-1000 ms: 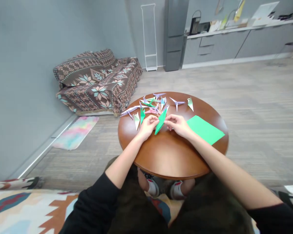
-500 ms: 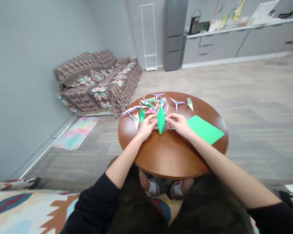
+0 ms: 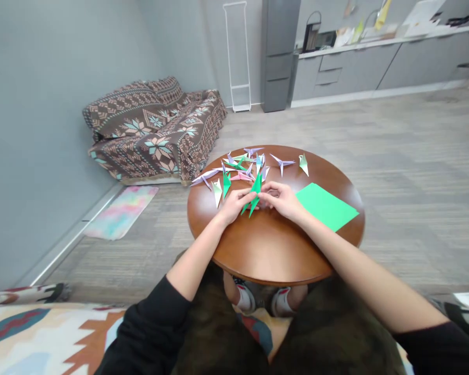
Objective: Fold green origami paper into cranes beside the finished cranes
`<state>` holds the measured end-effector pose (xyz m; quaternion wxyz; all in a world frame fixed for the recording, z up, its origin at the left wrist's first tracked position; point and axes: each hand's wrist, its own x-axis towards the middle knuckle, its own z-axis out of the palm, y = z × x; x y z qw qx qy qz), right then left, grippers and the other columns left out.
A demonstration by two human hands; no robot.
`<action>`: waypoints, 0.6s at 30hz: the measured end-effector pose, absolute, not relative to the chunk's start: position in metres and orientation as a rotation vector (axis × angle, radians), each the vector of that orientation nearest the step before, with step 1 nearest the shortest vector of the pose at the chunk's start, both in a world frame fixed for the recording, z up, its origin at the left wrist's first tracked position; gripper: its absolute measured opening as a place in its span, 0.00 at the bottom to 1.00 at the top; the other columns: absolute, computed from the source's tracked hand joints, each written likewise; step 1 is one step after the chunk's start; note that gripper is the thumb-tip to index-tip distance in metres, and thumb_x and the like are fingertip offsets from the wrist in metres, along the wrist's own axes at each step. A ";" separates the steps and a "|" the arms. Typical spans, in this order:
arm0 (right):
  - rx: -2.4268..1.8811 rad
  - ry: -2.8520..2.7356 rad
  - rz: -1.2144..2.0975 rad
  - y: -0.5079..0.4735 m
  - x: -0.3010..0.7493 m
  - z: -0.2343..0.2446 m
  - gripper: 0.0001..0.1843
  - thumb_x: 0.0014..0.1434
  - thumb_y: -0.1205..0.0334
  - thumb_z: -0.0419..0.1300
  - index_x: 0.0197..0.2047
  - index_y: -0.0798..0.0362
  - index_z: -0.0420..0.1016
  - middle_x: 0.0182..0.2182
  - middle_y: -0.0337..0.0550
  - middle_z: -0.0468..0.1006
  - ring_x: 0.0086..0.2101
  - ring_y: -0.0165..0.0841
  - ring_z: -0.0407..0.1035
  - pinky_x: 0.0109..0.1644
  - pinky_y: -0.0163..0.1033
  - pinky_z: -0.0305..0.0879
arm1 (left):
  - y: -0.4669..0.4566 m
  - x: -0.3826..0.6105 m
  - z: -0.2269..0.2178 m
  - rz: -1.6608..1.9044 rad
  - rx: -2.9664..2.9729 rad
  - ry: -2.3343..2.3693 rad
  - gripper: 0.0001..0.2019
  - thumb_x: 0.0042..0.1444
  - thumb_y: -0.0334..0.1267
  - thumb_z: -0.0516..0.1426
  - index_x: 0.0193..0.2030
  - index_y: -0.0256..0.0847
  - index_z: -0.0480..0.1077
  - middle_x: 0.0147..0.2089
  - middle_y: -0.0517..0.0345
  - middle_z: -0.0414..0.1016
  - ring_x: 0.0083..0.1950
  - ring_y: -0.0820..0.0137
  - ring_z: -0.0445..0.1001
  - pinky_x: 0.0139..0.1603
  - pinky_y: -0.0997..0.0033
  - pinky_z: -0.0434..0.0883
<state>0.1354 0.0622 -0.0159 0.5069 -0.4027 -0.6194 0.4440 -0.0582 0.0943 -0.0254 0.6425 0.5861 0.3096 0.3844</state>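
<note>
Between my two hands, above the middle of the round table (image 3: 273,255), is a green folded origami paper (image 3: 256,185). Its lower end is split into two narrow points. My left hand (image 3: 236,203) pinches it from the left side. From the right, the fingertips of my right hand (image 3: 279,198) close on its edge. Just beyond my hands lie several folded paper cranes in purple, green, pink and white, among them a green crane (image 3: 226,183) and a pale green-and-white one (image 3: 217,191) near my left hand. Green square sheets (image 3: 326,205) lie beside my right forearm.
At the table's far side are a purple crane (image 3: 282,164) and a pale green crane (image 3: 304,163). A covered sofa (image 3: 156,130) stands at the left back, with a pastel mat (image 3: 121,212) on the floor. Behind are a fridge (image 3: 280,57) and kitchen cabinets (image 3: 359,73).
The green folded paper has gone from a closed diamond to a shape with two lower points spread apart. My right hand has moved slightly inward on it.
</note>
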 end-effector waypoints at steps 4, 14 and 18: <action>-0.966 -1.483 1.074 0.062 0.136 -0.017 0.22 0.52 0.40 0.72 0.34 0.51 0.76 0.23 0.38 0.79 0.22 0.32 0.71 0.27 0.37 0.67 | 0.093 -0.057 -0.025 0.919 1.332 0.738 0.25 0.52 0.55 0.70 0.48 0.36 0.78 0.44 0.49 0.83 0.42 0.63 0.81 0.45 0.64 0.78; -0.939 -1.392 1.128 0.068 0.136 -0.019 0.23 0.50 0.40 0.72 0.31 0.51 0.74 0.20 0.37 0.77 0.20 0.30 0.70 0.25 0.36 0.69 | 0.091 -0.056 -0.020 0.956 1.383 0.740 0.23 0.50 0.54 0.71 0.40 0.39 0.71 0.39 0.60 0.76 0.40 0.72 0.76 0.42 0.75 0.72; -0.943 -1.374 1.143 0.068 0.137 -0.017 0.23 0.49 0.40 0.72 0.32 0.51 0.76 0.21 0.37 0.77 0.21 0.31 0.71 0.25 0.36 0.71 | 0.087 -0.055 -0.015 0.890 1.368 0.722 0.23 0.53 0.57 0.68 0.40 0.39 0.71 0.35 0.60 0.75 0.37 0.69 0.77 0.40 0.72 0.74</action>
